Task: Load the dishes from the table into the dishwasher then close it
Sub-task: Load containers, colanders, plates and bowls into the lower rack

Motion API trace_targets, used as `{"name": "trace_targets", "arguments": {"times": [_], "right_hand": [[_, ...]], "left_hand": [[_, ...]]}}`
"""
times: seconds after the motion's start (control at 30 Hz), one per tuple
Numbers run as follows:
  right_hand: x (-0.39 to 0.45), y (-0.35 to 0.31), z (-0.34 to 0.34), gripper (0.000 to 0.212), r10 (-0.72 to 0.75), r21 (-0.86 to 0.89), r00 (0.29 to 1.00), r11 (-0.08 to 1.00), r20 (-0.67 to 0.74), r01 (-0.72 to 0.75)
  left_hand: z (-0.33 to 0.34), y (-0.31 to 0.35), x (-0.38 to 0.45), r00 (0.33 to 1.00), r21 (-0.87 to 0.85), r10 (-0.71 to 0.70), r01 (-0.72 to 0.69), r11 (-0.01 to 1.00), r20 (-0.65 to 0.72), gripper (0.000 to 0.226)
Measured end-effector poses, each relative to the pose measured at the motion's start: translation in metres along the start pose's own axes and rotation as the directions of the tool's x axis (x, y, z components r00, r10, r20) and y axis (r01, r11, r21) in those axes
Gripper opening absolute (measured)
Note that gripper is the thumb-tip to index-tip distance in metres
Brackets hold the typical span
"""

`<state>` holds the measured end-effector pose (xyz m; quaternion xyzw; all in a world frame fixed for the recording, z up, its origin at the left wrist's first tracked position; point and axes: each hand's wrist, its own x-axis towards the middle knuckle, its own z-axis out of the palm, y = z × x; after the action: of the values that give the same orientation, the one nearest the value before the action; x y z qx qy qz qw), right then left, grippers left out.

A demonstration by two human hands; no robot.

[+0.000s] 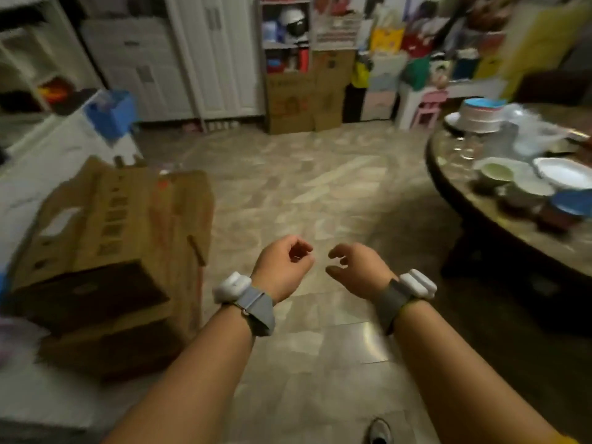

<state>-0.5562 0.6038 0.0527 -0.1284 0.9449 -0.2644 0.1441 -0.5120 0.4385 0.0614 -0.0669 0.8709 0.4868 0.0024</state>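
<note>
Hovering left hand [282, 262], right hand [355, 267], both empty, table [448, 174] right

A single wide-angle view from head height looks forward and down across the tiled floor [307, 193]. The round table [455, 174] sits near, cut by the right edge; a cardboard box [105, 238] lies opposite it, left. Cupboards stand far beyond the table, blurred.

Open floor [307, 193] between cardboard box [105, 251] (left) and table [455, 187].
</note>
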Motion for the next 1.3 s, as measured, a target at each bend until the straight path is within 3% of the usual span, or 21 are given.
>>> {"name": "trace_targets", "arguments": {"times": [0.1,0.23,0.37,0.43,0.63,1.07,1.3], "right_hand": [[0.008,0.102,-0.081,0.034,0.128,0.091,0.986,0.989,-0.109,-0.118],[0.005,0.223,-0.187,0.030,0.275,0.145,0.936,0.958,-0.219,-0.248],[-0.007,0.303,-0.250,0.029,0.387,0.192,0.880,0.919,-0.275,-0.344],[-0.009,0.353,-0.281,0.028,0.481,0.276,0.815,0.872,-0.323,-0.405],[0.017,0.434,-0.305,0.025,0.593,0.381,0.719,0.798,-0.361,-0.467],[0.188,0.516,-0.385,0.030,0.672,0.393,0.635,0.740,-0.381,-0.546],[0.252,0.591,-0.419,0.031,0.679,0.356,0.673,0.731,-0.293,-0.582]], "left_hand": [[0.105,0.083,0.068,0.980,-0.005,0.091,-0.091,0.996,0.176,0.009],[0.243,0.186,0.136,0.897,-0.043,0.231,-0.232,0.972,0.377,0.014],[0.330,0.241,0.166,0.822,-0.068,0.271,-0.275,0.959,0.500,0.012],[0.379,0.272,0.193,0.765,-0.051,0.294,-0.324,0.945,0.573,0.013],[0.432,0.297,0.268,0.706,-0.034,0.319,-0.386,0.922,0.632,0.016],[0.519,0.331,0.491,0.586,-0.130,0.317,-0.340,0.932,0.746,0.013],[0.585,0.333,0.589,0.596,-0.030,0.213,-0.302,0.953,0.774,0.013]]}}
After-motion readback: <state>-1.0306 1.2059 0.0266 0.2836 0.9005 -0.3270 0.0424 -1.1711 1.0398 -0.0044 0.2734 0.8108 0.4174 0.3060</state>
